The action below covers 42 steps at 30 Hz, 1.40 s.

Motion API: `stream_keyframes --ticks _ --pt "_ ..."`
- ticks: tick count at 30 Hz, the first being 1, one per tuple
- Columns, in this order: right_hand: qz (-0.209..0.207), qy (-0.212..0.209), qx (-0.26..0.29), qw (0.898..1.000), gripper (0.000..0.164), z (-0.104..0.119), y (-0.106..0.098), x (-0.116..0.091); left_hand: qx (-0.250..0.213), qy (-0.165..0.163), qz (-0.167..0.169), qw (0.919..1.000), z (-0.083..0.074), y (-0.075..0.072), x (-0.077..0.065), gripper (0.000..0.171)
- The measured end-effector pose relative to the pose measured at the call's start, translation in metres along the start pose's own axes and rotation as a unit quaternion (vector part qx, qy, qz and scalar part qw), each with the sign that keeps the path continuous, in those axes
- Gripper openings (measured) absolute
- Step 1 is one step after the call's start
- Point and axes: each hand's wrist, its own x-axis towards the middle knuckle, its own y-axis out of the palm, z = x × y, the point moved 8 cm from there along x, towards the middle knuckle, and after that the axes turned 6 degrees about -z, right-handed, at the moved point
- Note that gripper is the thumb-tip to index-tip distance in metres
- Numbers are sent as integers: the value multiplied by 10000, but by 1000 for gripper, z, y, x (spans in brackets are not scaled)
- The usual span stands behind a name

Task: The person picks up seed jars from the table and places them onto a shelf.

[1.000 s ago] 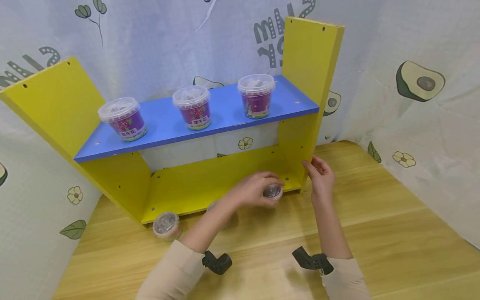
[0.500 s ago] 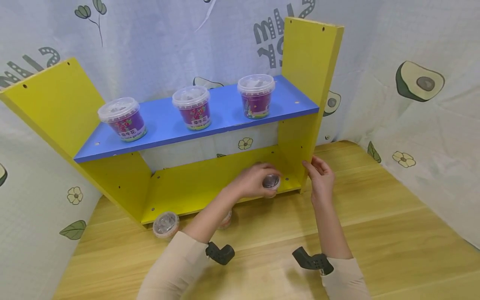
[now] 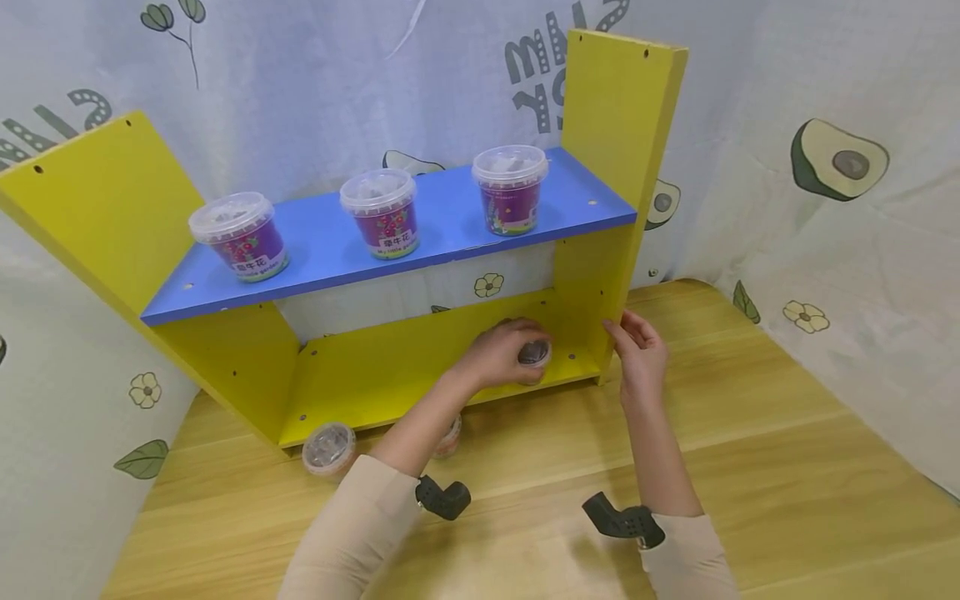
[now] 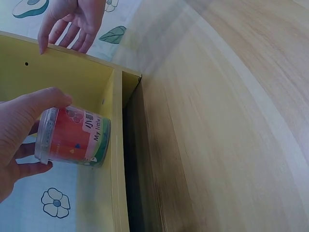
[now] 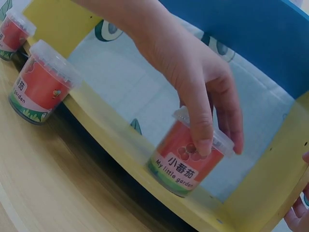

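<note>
My left hand holds a red plastic tub with a clear lid, thumb on the near side and fingers round the far side. Printed "My little garden" with small tomatoes, the tub stands at the front of the yellow bottom board, near its right end; its base is right at the board in both wrist views. At the right yellow side panel, my right hand grips the front edge, thumb on the inner side and fingers outside.
Two more red tubs stand on the wooden table before the shelf, one nearer the middle, one at left. Three purple tubs, left, middle and right, stand on the blue upper board. A patterned cloth hangs behind.
My left hand has carried the red tub from in front of the bottom board up and back onto it, slightly leftward. The right hand stays at the side panel.
</note>
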Motion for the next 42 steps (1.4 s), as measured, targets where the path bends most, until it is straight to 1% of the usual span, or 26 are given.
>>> stream_keyframes --ticks 3,4,7,15,19,21,23,26,29,33,36,39,42 --pt "-53 134 82 9999 16 -1 0 1 19 -34 72 10000 0 1 0 51" --pt "-97 200 -38 9997 15 -2 0 2 21 -44 93 9999 1 2 0 52" --pt "-184 356 -3 9992 15 -3 -1 3 28 -53 129 9999 1 3 -1 52" --pt "-154 349 -84 9992 16 -3 -1 2 84 12 83 9999 0 6 -3 53" --pt "-162 322 -146 9992 16 -4 -2 3 123 110 62 9998 -1 5 -3 55" --pt "-188 339 -93 9992 16 -4 -3 3 143 180 31 9997 -1 3 -4 56" --pt "-194 328 -101 9992 16 -4 -3 3 179 251 -47 9995 -2 1 -6 57" --pt "-204 391 -38 9990 16 -4 -2 4 262 413 -285 9984 -2 -4 -13 58" --pt "-197 385 -99 9990 16 -5 -2 4 364 536 -673 9956 -4 -13 -24 57" --pt "-209 380 -63 9990 16 -5 -2 4 494 407 -1055 9924 -1 -24 -41 54" --pt "-229 425 39 9988 16 -5 -2 5 630 271 -1172 9907 2 -29 -51 50" --pt "-223 414 9 9989 16 -5 -2 5 774 271 -1259 9887 4 -31 -56 47" --pt "-216 407 -50 9989 15 -5 -2 4 855 304 -1247 9880 3 -31 -60 46"
